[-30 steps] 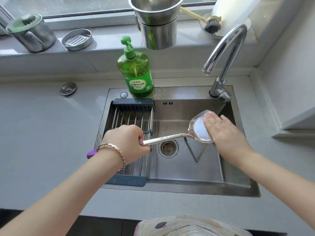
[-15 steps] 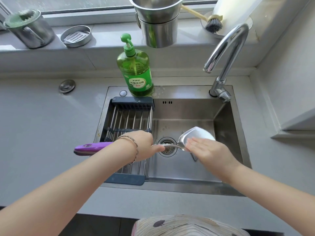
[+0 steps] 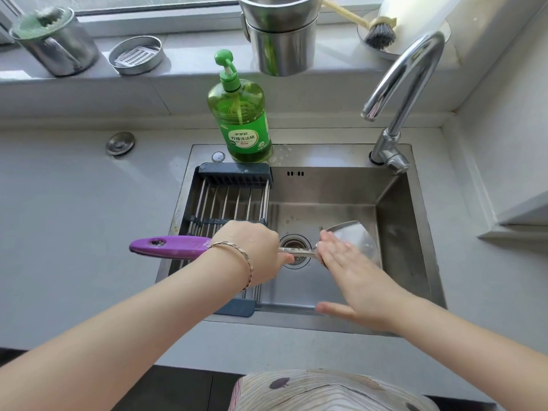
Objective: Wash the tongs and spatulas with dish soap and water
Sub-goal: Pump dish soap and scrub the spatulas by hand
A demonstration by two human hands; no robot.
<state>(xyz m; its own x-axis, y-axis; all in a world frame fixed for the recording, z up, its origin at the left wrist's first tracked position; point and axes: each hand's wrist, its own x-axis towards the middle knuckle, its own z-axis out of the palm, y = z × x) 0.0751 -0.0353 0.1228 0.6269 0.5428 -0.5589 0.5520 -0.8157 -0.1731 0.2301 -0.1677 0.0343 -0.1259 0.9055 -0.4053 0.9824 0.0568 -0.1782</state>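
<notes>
Okay, left hand (image 3: 252,247) fingers (image 3: 284,258) curled tight round the spatula (image 3: 298,251), gripping where the purple handle (image 3: 169,247) meets the metal shaft. The handle sticks out to the left past the wrist, over the sink's left edge. Thin bracelet (image 3: 237,256) on that wrist.

Right hand (image 3: 353,280): fingers (image 3: 335,247) straight and close together, laid flat on the spatula's steel blade (image 3: 358,235), thumb stretched out apart toward the near sink edge. Nothing pinched, only pressing on the blade. Can't tell whether there is soap on the blade.

The spatula is held roughly level above the steel sink (image 3: 400,232), shaft crossing over the drain (image 3: 296,262), blade on the right half of the basin and tilted up slightly at its far edge.

Left half of the sink carries a drying rack (image 3: 231,203) with steel rods and dark end pieces; the left hand is over its near part. Green dish soap bottle (image 3: 240,114) with a pump stands upright on the sink's back rim, just behind the rack. Faucet (image 3: 406,75) at the back right corner, spout curving left over the basin.

Grey tabletop (image 3: 74,218) around the sink, with a round steel cap (image 3: 120,143) on it to the left of the bottle.

On the window sill: a steel mug with a green top (image 3: 53,43), a round steel dish with a white grate (image 3: 136,54), stacked steel containers (image 3: 281,34), and a brush (image 3: 379,31) with dark bristles.
</notes>
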